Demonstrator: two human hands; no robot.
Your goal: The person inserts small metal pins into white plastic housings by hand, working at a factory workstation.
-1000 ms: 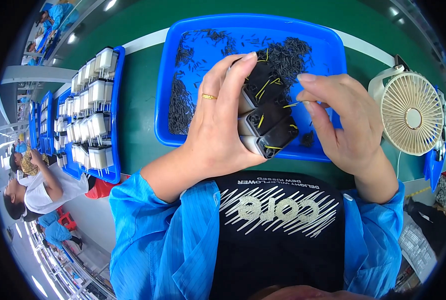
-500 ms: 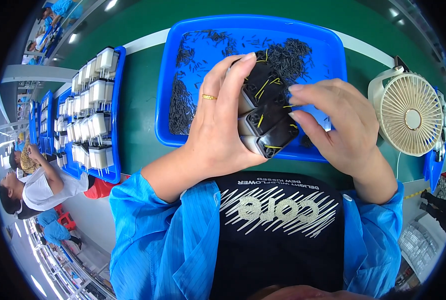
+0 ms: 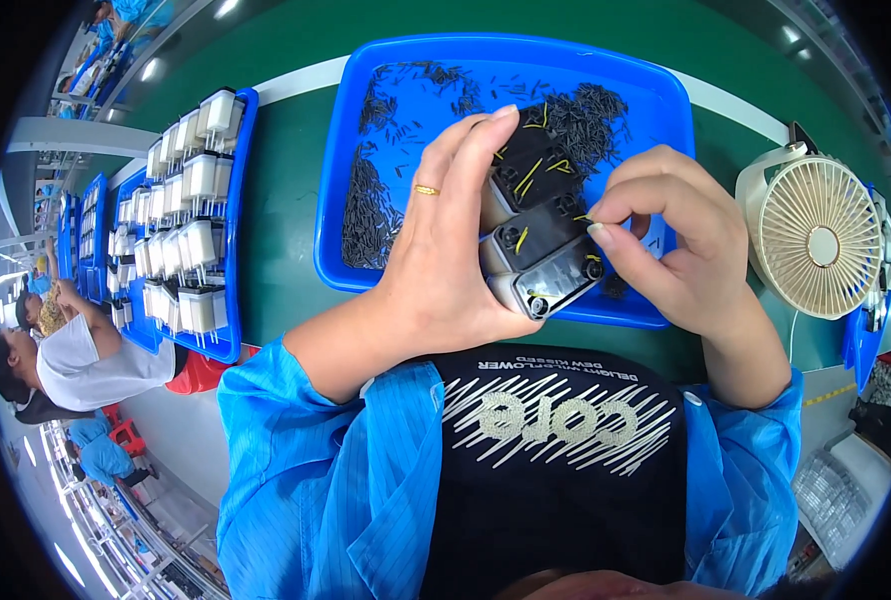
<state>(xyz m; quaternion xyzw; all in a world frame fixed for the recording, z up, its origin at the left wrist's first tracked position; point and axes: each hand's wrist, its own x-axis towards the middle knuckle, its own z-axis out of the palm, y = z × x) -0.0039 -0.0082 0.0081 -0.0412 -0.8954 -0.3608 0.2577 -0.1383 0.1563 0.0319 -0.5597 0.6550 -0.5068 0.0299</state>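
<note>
My left hand [image 3: 436, 265] is wrapped around a row of small box-shaped units [image 3: 551, 280] with white sides and black tops, held together over the tray. Short yellow wires [image 3: 532, 180] stick out of the black tops. My right hand [image 3: 681, 240] comes in from the right, its thumb and forefinger pinched on the end of one yellow wire [image 3: 583, 217] at the units' right edge. Beneath both hands lies a blue tray [image 3: 511, 43], strewn with many short, thin black tube-like pieces [image 3: 586, 115]. The lower sides of the units are hidden by my left palm.
At left, blue trays [image 3: 234, 200] hold rows of white box units [image 3: 206, 178] with pins. A cream-coloured fan [image 3: 816, 240] stands on the green table [image 3: 281, 215] at right. Farther left, a person in a white top [image 3: 106, 370] sits, with other workers beyond.
My right thumb and forefinger have come together on the yellow wire. The held units have tilted slightly, and the nearest top now looks lighter and shinier.
</note>
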